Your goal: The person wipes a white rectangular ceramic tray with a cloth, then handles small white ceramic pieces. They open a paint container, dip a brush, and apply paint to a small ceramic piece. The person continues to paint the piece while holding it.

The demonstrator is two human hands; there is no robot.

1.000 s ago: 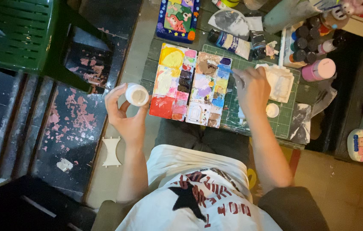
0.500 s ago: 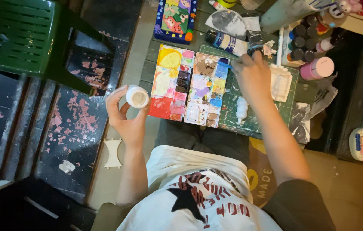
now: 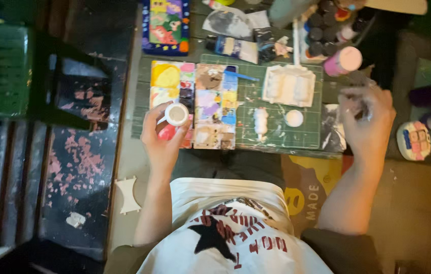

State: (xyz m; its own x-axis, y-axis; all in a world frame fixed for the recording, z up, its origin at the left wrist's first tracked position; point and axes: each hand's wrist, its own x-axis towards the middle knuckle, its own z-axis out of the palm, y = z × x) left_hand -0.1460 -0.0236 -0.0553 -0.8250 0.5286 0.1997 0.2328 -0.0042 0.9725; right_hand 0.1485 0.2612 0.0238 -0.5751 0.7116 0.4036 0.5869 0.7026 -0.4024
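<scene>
My left hand (image 3: 162,139) holds a small round open paint pot (image 3: 177,113) with pale beige paint, just over the left edge of a colourful paint-smeared palette (image 3: 210,104). My right hand (image 3: 366,119) is off to the right of the green cutting mat (image 3: 281,101), fingers closed near a thin brush-like thing that is too blurred to make out. On the mat lie a white moulded tray (image 3: 289,84), a small white figure (image 3: 260,122) and a white round lid (image 3: 294,118).
A pink-capped paint bottle (image 3: 343,61) and several dark-lidded jars (image 3: 322,35) stand at the back right. A painted canvas (image 3: 166,25) lies at the back. A green plastic stool (image 3: 2,71) is at left. A white wooden cutout (image 3: 128,195) lies on the floor.
My right hand has moved from above the mat out to the right of it. My left hand with the paint pot has shifted right, over the palette's edge. The view has zoomed in.
</scene>
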